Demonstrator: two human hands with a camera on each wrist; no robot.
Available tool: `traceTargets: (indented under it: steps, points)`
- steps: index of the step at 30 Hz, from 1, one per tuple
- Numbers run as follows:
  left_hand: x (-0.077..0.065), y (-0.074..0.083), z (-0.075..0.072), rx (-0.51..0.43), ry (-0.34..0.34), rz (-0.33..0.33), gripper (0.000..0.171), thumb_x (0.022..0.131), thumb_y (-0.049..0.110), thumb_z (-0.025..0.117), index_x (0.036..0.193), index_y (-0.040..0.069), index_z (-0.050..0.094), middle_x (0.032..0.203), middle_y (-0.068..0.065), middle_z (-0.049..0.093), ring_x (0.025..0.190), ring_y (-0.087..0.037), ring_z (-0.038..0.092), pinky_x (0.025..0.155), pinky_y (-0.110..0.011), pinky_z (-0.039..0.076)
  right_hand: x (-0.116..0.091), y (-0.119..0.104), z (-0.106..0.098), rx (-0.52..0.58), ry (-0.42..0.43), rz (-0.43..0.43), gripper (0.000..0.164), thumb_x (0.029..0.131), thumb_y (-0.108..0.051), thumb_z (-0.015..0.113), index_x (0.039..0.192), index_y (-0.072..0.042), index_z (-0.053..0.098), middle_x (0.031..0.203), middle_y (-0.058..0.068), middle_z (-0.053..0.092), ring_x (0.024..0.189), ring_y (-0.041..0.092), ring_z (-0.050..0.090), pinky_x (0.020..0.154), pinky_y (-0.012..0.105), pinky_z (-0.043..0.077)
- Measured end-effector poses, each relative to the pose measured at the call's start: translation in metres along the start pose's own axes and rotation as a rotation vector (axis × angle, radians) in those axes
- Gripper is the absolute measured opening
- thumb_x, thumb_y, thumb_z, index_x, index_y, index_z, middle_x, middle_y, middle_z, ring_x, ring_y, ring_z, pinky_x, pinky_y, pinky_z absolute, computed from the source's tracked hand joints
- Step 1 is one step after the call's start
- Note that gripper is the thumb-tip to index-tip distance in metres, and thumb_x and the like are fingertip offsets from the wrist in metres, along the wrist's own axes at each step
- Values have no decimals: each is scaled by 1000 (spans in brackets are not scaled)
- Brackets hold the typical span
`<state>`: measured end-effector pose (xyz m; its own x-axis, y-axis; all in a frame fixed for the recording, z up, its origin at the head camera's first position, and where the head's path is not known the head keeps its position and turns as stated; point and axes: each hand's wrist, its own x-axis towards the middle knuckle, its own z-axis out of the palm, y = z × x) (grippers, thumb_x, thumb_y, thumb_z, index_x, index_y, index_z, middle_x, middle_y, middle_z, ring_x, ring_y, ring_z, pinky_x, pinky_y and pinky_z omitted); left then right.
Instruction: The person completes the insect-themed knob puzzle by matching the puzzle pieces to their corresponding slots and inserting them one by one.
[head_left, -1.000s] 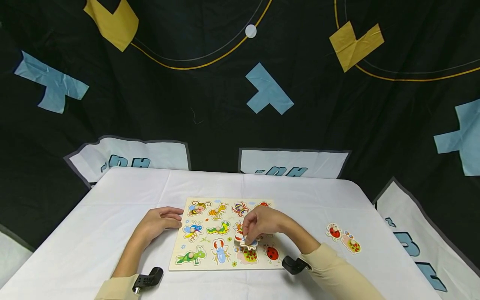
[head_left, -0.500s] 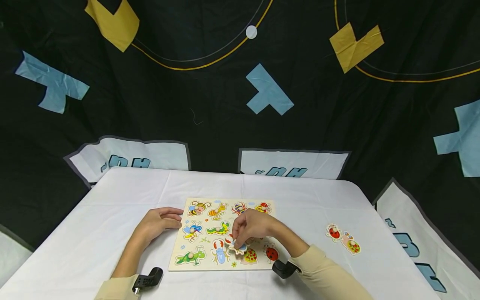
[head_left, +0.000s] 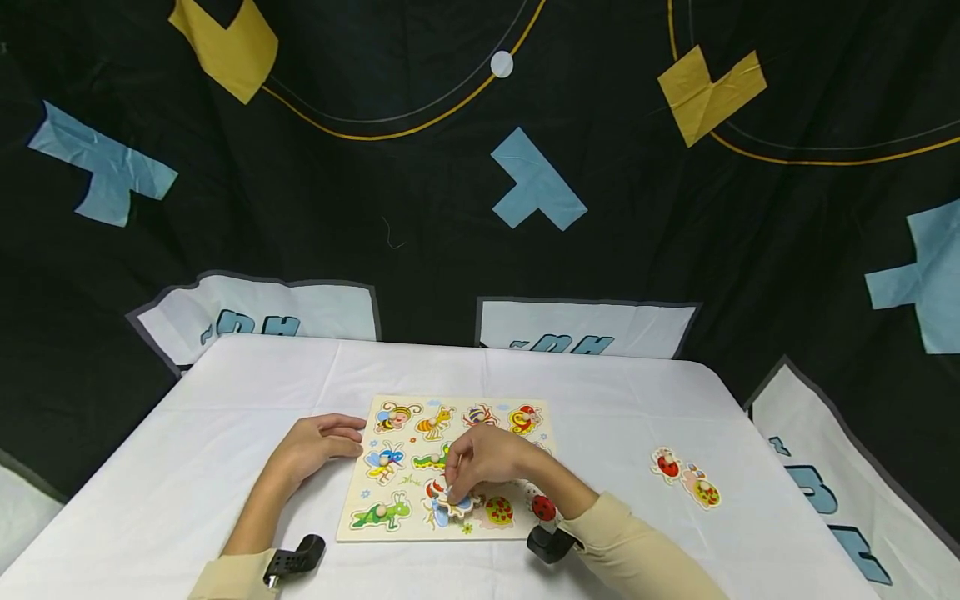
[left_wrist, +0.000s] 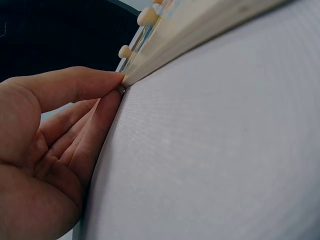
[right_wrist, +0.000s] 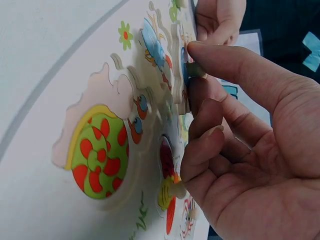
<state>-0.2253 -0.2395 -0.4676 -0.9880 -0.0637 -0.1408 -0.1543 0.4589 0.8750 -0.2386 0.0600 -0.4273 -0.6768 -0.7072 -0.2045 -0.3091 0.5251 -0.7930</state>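
A wooden peg puzzle board (head_left: pixel 408 533) printed with insects lies on the white table. My right hand (head_left: pixel 491 458) pinches the small knob of a stag beetle puzzle piece (head_left: pixel 461 507), with red pincers and a blue body. In the right wrist view, the piece (right_wrist: pixel 178 80) stands edge-on, close over the matching stag beetle picture (right_wrist: pixel 154 45). Right of it is the recess with a snail picture (right_wrist: pixel 100 150). My left hand (head_left: pixel 318 446) rests at the board's left edge. In the left wrist view its fingertips (left_wrist: pixel 116 80) touch that edge, fingers mostly straight.
Two loose pieces, a ladybug (head_left: pixel 667 465) and a snail (head_left: pixel 702 487), lie on the table right of the board. Several knobbed pieces sit in the board, among them a green grasshopper (head_left: pixel 382 512) and a bee (head_left: pixel 397 416). A black curtain (head_left: pixel 337 217) hangs behind the table.
My right hand has moved left across the board with the stag beetle piece, from above the snail picture to the beetle picture. The left hand has stayed in place.
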Motion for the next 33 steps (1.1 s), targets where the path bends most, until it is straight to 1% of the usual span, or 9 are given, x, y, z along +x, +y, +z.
traceTargets:
  steps: [6, 11, 16, 24, 29, 33]
  points:
    - [0, 0, 0, -3, 2, 14, 50, 71, 18, 80, 118, 9, 66, 97, -3, 72, 90, -12, 64, 82, -29, 44, 3, 0, 8, 13, 5, 14, 17, 65, -15, 85, 72, -17, 70, 59, -3, 65, 53, 8, 53, 52, 21, 38]
    - [1, -3, -1, -19, -4, 29, 50, 71, 17, 80, 118, 8, 66, 97, -4, 72, 90, -11, 64, 80, -24, 44, 6, 0, 13, 45, 1, 8, 15, 66, -12, 84, 70, -14, 69, 56, -2, 63, 48, 9, 50, 47, 21, 37]
    - [1, -3, -1, -38, -10, 39, 50, 71, 16, 80, 118, 6, 65, 97, -5, 72, 89, -12, 65, 77, -22, 45, 7, -1, 16, 52, 7, 25, 16, 66, -12, 84, 69, -14, 68, 54, -2, 61, 47, 10, 47, 44, 21, 35]
    - [1, -1, 0, -15, -2, 40, 49, 71, 18, 80, 117, 8, 66, 96, -4, 72, 89, -11, 64, 82, -26, 43, 7, -2, 17, 60, 20, 44, 16, 66, -13, 84, 68, -13, 69, 55, 2, 61, 45, 12, 46, 42, 23, 35]
    - [1, -2, -1, -23, -2, 36, 50, 71, 17, 80, 118, 7, 66, 96, -4, 72, 90, -12, 64, 81, -25, 44, 7, -3, 19, 50, 26, 51, 16, 66, -14, 84, 68, -14, 68, 55, 2, 61, 45, 11, 45, 42, 23, 36]
    - [1, -2, -1, -21, -3, 34, 49, 71, 17, 80, 117, 8, 66, 95, -4, 72, 89, -11, 64, 82, -26, 43, 8, -2, 21, 55, 34, 43, 16, 65, -14, 85, 67, -14, 69, 54, 2, 60, 45, 10, 44, 41, 23, 33]
